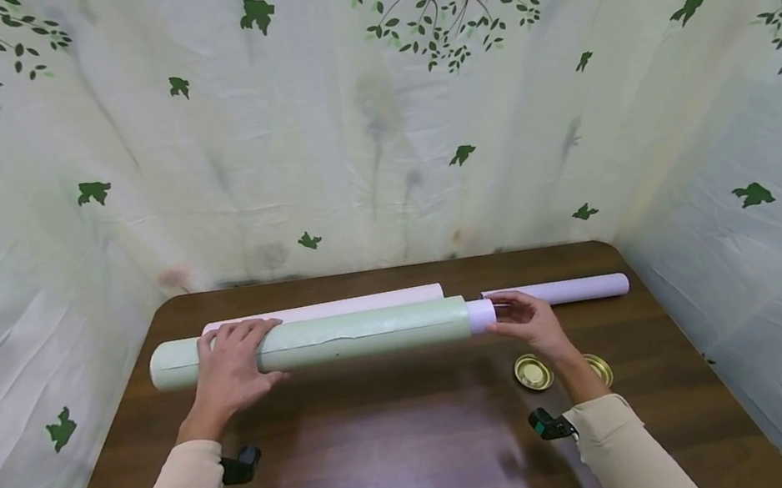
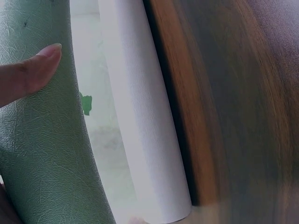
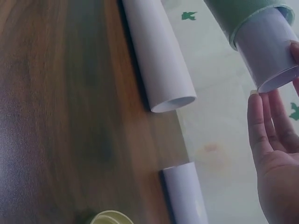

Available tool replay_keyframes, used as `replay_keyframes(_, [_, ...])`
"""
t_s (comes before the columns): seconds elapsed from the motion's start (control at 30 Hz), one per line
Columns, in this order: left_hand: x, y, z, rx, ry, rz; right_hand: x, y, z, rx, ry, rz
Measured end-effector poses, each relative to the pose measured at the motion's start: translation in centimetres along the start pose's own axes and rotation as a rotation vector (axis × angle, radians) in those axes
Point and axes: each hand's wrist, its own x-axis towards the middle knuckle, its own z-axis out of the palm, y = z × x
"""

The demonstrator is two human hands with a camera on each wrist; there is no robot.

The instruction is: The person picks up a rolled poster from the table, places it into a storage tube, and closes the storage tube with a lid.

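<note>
My left hand (image 1: 231, 367) grips a long pale-green tube (image 1: 374, 332) near its left end and holds it level above the table; its thumb (image 2: 44, 65) lies along the textured surface in the left wrist view. A whitish-lilac paper roll (image 1: 480, 317) sticks out a short way from the tube's right end. With thumb and fingertips, my right hand (image 1: 534, 325) holds the rim of that roll. In the right wrist view, the roll (image 3: 268, 51) sits inside the open mouth of the green tube (image 3: 243, 18), most of it hidden.
Behind the tube lies a white roll (image 1: 369, 301), with a shorter-looking lilac roll (image 1: 580, 289) at the back right. Two gold round lids (image 1: 533, 372) rest near my right forearm. A brown wooden table (image 1: 378, 465) stands before a leaf-printed curtain (image 1: 342, 116).
</note>
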Motion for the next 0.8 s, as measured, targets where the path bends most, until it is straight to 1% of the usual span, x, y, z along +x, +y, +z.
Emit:
replay_keyframes(0.27, [0.0, 0.2, -0.2, -0.007, -0.031, -0.020, 0.3, -0.2, 0.5, -0.004, -0.022, 0.009])
replay_keyframes(0.5, [-0.3, 0.0, -0.3, 0.003, -0.026, -0.021, 0.5, 0.0, 0.9, 0.012, -0.037, 0.042])
replay_keyframes(0.73, [-0.4, 0.0, -0.3, 0.001, -0.034, -0.030, 0.7, 0.3, 1.2, 0.009, -0.073, 0.034])
replay_keyframes(0.8, [-0.5, 0.0, -0.3, 0.001, -0.037, -0.032, 0.7, 0.4, 1.2, 0.018, -0.072, 0.037])
